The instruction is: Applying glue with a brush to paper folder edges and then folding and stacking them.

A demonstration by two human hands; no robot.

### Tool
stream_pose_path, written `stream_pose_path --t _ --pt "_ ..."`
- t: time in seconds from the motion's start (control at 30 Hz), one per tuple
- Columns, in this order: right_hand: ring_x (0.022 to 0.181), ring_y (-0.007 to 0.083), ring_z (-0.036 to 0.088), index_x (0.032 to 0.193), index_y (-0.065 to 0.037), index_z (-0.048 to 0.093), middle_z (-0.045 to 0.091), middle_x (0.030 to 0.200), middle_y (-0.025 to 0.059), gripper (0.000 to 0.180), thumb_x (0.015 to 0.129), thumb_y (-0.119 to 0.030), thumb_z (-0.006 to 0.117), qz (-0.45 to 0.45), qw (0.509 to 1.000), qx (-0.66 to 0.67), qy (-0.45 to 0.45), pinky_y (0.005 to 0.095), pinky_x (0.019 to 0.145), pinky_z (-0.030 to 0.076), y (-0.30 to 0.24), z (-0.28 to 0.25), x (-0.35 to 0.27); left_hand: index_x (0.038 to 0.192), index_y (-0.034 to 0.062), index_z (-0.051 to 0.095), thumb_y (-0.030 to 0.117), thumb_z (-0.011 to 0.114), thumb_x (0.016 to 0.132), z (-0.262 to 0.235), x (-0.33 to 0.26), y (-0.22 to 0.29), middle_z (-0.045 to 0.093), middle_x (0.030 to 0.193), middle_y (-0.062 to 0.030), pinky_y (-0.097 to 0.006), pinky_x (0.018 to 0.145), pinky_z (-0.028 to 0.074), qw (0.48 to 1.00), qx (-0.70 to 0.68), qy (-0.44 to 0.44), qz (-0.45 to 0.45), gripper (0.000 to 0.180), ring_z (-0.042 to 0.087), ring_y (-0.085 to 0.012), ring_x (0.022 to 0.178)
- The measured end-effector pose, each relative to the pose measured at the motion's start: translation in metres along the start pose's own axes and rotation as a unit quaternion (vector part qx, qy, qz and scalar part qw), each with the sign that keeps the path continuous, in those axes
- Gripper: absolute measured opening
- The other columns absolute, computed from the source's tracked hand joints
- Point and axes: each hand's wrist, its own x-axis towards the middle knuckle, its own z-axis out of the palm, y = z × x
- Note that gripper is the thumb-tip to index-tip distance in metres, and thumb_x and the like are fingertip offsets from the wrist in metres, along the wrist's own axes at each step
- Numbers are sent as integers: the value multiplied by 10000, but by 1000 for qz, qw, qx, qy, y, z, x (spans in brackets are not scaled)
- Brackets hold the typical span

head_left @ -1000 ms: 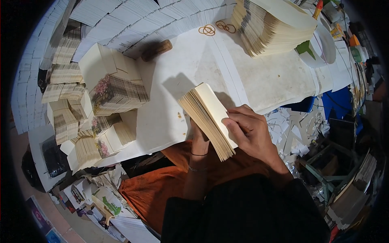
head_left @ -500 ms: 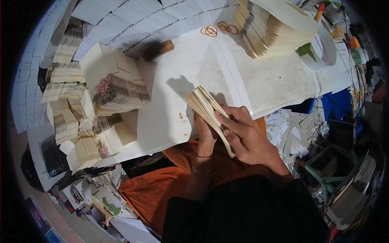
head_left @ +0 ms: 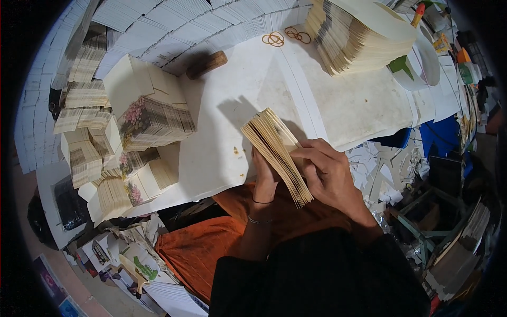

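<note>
- Centrally, head view: both hands clasp a stack of cream cards [head_left: 277, 153] at the counter's [head_left: 222, 105] near edge.
- Left hand [head_left: 264, 177] pinches its underside; right hand [head_left: 330, 174] closes its grip over the top edge.
- Bare paper lies ahead; bundled piles [head_left: 132, 132] crowd left, a tall card heap [head_left: 359, 37] sits far right.

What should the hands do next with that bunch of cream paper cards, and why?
Probably tap the thick stack of cream paper cards on the white paper-covered table to even its edges. The right hand grips it from the side and the left hand supports it underneath, but the stack is tilted and its edges look fanned and uneven.
</note>
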Motion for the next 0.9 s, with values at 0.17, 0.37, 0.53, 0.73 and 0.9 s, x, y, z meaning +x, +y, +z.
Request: stream_pose_path --t 0.17,0.37,0.53,0.73,0.9 --pt "953 375 704 1121 64 713 697 1056 267 247 955 -53 573 20 997 77 5 402 825 561 -8 -3 3 1337 75 554 311 616 1034 -3 -2 11 667 1138 -132 -370 815 617 989 120 -79 14 389 686 -251 1019" --pt "985 403 704 1118 72 717 703 1079 274 269 1007 -131 580 35 995 94 -5 415 872 556 -12 -4 5 1103 -5 628 230 566 1022 -2 -4 1 675 1002 -91 -362 706 577 988 -153 -33 -13 256 677 -200 828" --pt "951 386 697 1113 62 726 712 1064 254 214 971 -57 619 52 994 94 -8 417 838 555 -5 -3 3 1105 -2 625 242 538 1038 7 -4 2 671 994 -87 -352 707 577 995 -98 -6 -5 267 673 -191 824" --pt "922 363 656 1190 15 722 701 1102 221 329 869 63 672 52 997 17 46 411 825 548 -7 8 1 1109 4 621 260 495 1060 17 -3 9 664 983 -80 -338 708 578 999 -13 35 10 289 667 -177 818" --pt "979 377 582 1303 5 675 620 1257 232 442 865 62 654 -22 998 -24 -51 423 880 532 -3 8 3 1136 9 613 254 506 1061 10 -3 7 664 1001 -102 -321 734 596 999 -48 14 -6 277 678 -187 854"
